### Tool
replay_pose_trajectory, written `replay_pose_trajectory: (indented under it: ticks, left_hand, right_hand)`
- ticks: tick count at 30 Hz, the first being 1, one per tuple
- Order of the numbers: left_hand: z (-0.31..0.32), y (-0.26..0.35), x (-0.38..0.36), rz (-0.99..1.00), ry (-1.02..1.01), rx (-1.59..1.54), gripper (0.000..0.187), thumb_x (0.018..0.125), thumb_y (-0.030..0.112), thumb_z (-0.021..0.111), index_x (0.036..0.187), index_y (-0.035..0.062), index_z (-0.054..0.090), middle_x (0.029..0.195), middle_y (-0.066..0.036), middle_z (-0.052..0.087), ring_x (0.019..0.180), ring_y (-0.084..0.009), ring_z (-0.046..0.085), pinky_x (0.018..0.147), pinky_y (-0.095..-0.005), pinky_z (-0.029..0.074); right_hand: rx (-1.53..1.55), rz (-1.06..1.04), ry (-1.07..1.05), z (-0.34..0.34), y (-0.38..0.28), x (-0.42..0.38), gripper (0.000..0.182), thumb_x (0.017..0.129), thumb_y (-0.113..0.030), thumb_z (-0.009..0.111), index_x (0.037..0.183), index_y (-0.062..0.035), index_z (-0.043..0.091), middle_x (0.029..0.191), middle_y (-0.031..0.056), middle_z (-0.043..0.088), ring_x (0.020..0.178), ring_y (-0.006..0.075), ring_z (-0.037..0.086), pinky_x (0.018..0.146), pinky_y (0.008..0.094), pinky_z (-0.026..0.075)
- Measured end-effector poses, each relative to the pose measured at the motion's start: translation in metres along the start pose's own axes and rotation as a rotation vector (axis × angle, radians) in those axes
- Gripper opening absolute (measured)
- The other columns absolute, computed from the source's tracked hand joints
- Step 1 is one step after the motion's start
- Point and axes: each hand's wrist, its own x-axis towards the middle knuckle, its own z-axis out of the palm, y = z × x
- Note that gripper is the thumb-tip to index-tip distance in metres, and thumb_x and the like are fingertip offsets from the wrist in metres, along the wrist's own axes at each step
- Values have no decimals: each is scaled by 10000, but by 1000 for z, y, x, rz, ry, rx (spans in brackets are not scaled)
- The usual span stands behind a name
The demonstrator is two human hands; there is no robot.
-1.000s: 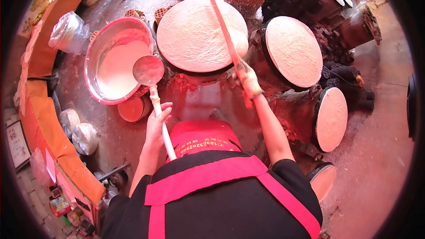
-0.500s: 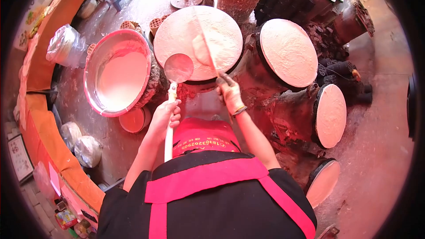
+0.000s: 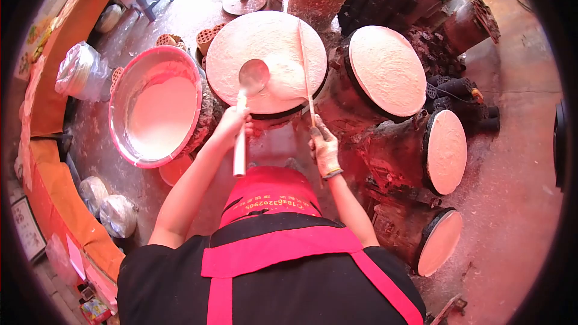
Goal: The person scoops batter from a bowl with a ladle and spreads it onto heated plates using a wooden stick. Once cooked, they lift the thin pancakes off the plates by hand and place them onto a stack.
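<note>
My left hand [image 3: 233, 123] is wrapped round the white handle of a metal ladle [image 3: 254, 76]. The ladle's round bowl overlaps the near-left part of a big round griddle [image 3: 238, 42] coated with pale batter. A smoother, wetter patch of batter [image 3: 286, 81] lies beside the bowl. In my right hand [image 3: 325, 147], which wears a light glove with dark fingertips, is a long thin wooden spreading stick [image 3: 303, 54]. It reaches across the right side of the griddle, nearly upright in view. Left of the griddle stands a pink-rimmed basin [image 3: 112, 105] holding pale liquid batter.
More batter-covered griddles [image 3: 388, 69] on dark drum stoves curve round my right side. A stand with a round base [image 3: 244, 5] is beyond the main griddle. Perforated briquettes [image 3: 206, 38] sit behind the basin. Plastic-wrapped bundles [image 3: 117, 215] lie at left beside an orange-covered counter [image 3: 57, 171].
The ladle has moved right and farther over the griddle. My right hand has shifted right and closer to me, and the stick has swung from a slant to nearly upright at the griddle's right.
</note>
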Motion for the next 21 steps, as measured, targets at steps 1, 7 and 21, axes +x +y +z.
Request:
replay_pose_trajectory:
  ticks: [1,7,21]
  left_hand:
    - [16,-1,1,-31,57,-22,100,949,94,487,918,76,393,687,-10,424,521,-98,429,401,-225,389]
    - [54,-6,9,-145,45,-417,126,941,57,406,816,60,390,671,-11,405,505,-83,381,407,-218,356]
    - [-36,48,-81,-541,-192,-492,158,990,175,454,991,19,427,681,4,383,459,-35,341,324,-150,284]
  right_hand:
    - [36,16,24,10,5,-2,368,923,-188,607,1290,-200,583,595,-86,456,423,9,323,367,190,265]
    - [107,129,-260,40,22,-11,401,931,-269,594,1325,-213,543,593,-46,481,407,50,345,371,215,270]
    - [-352,-219,-60,35,97,-49,417,882,-53,622,1295,-89,572,1205,71,626,1102,107,550,914,216,420]
